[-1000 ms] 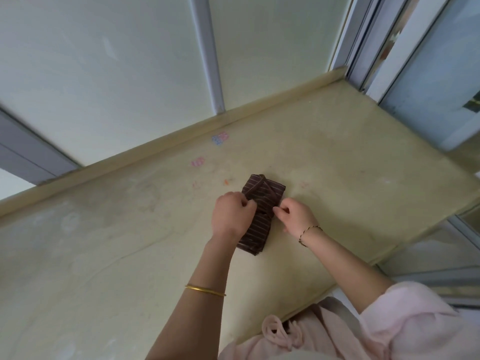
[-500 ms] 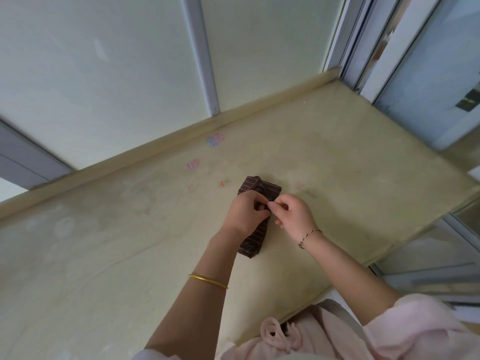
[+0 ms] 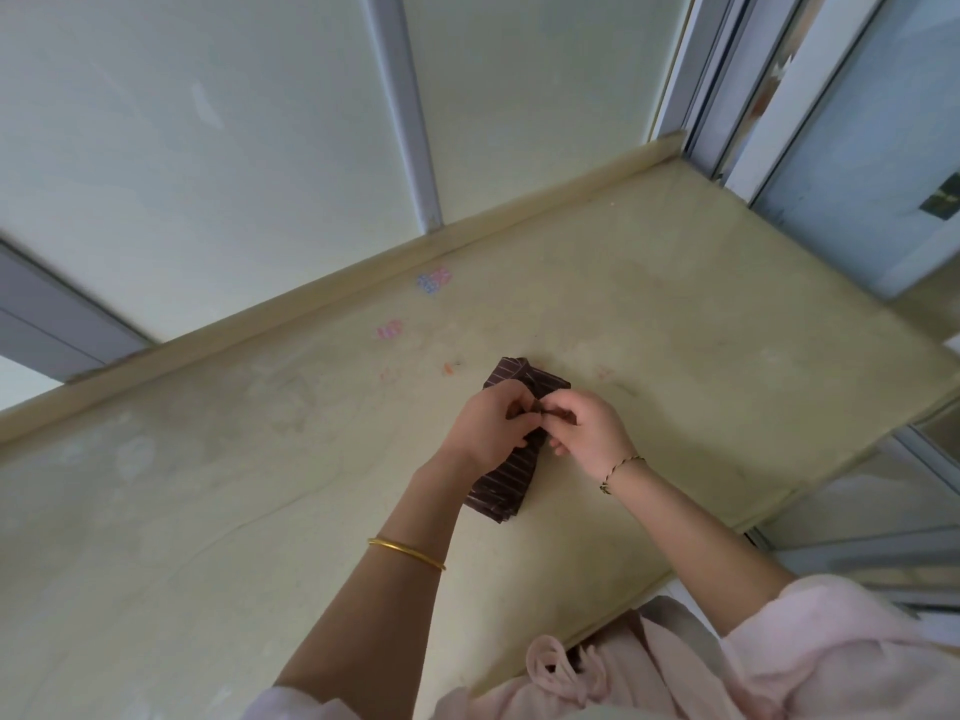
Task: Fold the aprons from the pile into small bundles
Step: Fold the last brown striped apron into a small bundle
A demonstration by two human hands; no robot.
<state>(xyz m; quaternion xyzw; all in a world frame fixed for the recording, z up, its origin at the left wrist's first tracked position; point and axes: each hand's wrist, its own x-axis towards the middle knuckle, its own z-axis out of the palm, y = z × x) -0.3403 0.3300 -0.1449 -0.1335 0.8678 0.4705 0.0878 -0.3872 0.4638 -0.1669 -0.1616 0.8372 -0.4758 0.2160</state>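
Observation:
A dark brown apron with thin pale stripes (image 3: pixel 501 485) lies folded into a narrow bundle on the yellowish counter (image 3: pixel 208 511). My left hand (image 3: pixel 488 431) rests over the bundle's middle, fingers curled, pinching a dark strap of the apron. Right beside it my right hand (image 3: pixel 587 431) pinches the same strap, fingertips meeting the left hand's. The bundle's far end (image 3: pixel 524 379) and near end show; its middle is hidden under my hands. No pile of aprons is in view.
A raised lip (image 3: pixel 311 298) runs along the counter's back under pale wall panels. Small coloured stickers (image 3: pixel 434 280) sit near that lip. The counter's right edge (image 3: pixel 779 498) drops off beside window frames. My pink garment (image 3: pixel 675 667) fills the bottom right.
My hands came together over the bundle's middle. The right hand moved left from beside the bundle until its fingertips met the left hand's, both now pinching the strap.

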